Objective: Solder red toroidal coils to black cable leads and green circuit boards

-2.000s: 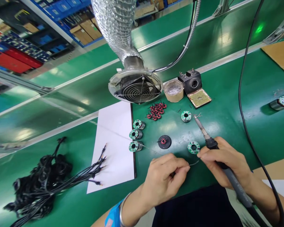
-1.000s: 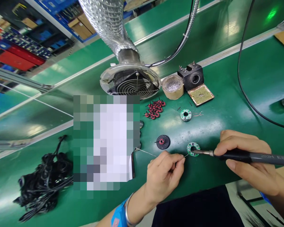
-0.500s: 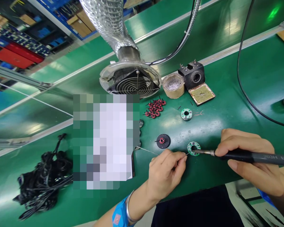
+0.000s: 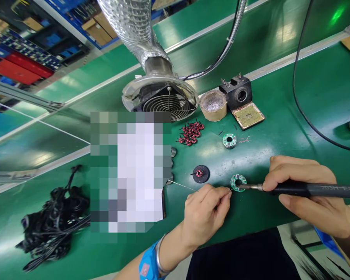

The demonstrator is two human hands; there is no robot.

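My right hand [image 4: 307,194] is closed around a soldering iron [image 4: 303,189], whose tip rests at a ring-shaped green circuit board [image 4: 235,179] on the bench. Between thumb and forefinger, my left hand [image 4: 207,208] pinches a thin solder wire [image 4: 182,184]. The wire's short end meets the board's left side near the iron tip, and its length trails off left. Just beyond my left hand lies a black disc [image 4: 204,179] with a small red-and-black wound ring [image 4: 198,173] on it. Farther back sits a second ring board [image 4: 229,141] on a metal ring.
An extractor fan [image 4: 169,107] hangs over the bench. Behind are a pile of red wound rings [image 4: 191,133], a round tub [image 4: 212,111] and an iron stand with sponge tray [image 4: 249,115]. Black cables [image 4: 55,225] lie left, beside a pixelated area.
My right hand and the soldering iron have shifted very slightly left and up. My left hand has barely moved, still pinching the solder wire at the board.
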